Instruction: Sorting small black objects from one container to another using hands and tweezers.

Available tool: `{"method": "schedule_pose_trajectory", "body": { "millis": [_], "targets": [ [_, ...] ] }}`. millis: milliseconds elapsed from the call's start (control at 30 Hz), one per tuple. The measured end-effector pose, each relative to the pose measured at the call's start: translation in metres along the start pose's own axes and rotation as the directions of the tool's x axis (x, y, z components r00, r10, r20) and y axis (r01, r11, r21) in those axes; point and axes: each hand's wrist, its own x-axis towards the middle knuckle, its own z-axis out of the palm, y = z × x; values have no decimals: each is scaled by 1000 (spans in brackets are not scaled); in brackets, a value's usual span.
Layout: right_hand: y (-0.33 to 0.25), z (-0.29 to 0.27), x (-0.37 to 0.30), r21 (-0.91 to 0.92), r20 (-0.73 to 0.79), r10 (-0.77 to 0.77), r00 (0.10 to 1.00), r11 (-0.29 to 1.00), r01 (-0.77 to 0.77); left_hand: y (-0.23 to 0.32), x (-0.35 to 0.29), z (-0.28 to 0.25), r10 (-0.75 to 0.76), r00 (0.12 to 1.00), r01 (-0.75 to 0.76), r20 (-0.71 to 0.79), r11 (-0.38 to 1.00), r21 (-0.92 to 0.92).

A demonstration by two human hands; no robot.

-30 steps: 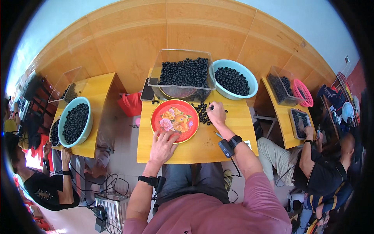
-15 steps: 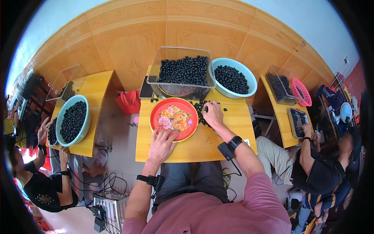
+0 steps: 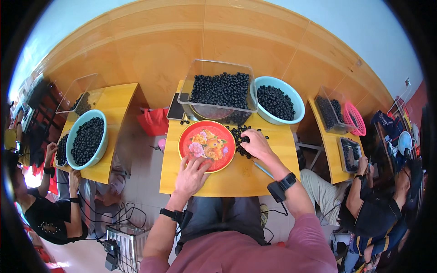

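A round red tray (image 3: 185, 145) with a gold rim and a flower pattern lies on the yellow wooden table (image 3: 218, 186). My left hand (image 3: 191, 176) rests on its near edge, fingers spread, holding nothing. Small glossy black round pieces, like beads (image 3: 237, 132), lie loose to the right of the tray. Over them is my right hand (image 3: 257, 144), its thumb and fingers closed round dark beads; how many is hidden. Behind the tray stands a clear plastic bin (image 3: 220, 107) of the same beads, and a light blue basin (image 3: 298, 107) of them sits at its right.
A phone (image 3: 176, 107) lies left of the bin. A thin bluish stick (image 3: 264, 170) is by my right wrist. A red bag (image 3: 153, 122) hangs beside the table. People work at side tables, with another basin (image 3: 102, 143) at left and a pink basket (image 3: 356, 119) at right.
The view has shifted slightly. My right hand stays among the loose beads, its fingers a little nearer me relative to the tray. My left hand remains on the tray's edge.
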Motion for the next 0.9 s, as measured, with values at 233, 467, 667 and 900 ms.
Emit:
{"method": "schedule_pose_trajectory", "body": {
  "millis": [233, 467, 667, 900],
  "targets": [
    [-57, -73, 32, 151, -189, -269, 944, 942, 299, 0, -1, 1, 4, 1000, -4, 18, 1000, -16],
    [-44, -44, 182, 69, 89, -202, 975, 978, 196, -1, -1, 3, 13, 1000, -13, 7, 1000, 10],
    [-64, 3, 216, -285, 551, 243, 799, 954, -94, -1, -1, -1, 4, 998, -5, 58, 1000, 9],
    [-61, 11, 226, -275, 519, 263, 813, 952, -132, -1, 1, -2, -7, 999, 6, 44, 1000, 23]
  ]
}}
